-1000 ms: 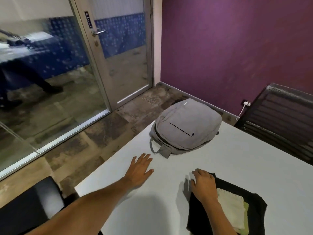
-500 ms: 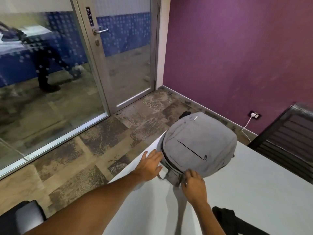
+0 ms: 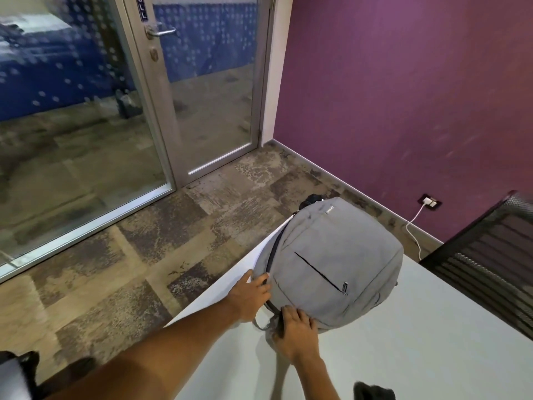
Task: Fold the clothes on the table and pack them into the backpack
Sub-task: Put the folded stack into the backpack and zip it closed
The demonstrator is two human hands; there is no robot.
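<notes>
We judge the packing has not begun: the grey backpack (image 3: 331, 264) lies flat and zipped at the far corner of the white counter (image 3: 403, 342), and only a dark edge of the clothes (image 3: 373, 391) shows near us. Our left hand (image 3: 251, 293) rests with relaxed fingers on its side seam; our right hand (image 3: 297, 330) pinches the top near the loop. The fabric looks woven, soft, rounded.

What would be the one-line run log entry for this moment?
stage: opening bag | left hand: on backpack side | right hand: grips near edge | clothes: not packed
</notes>
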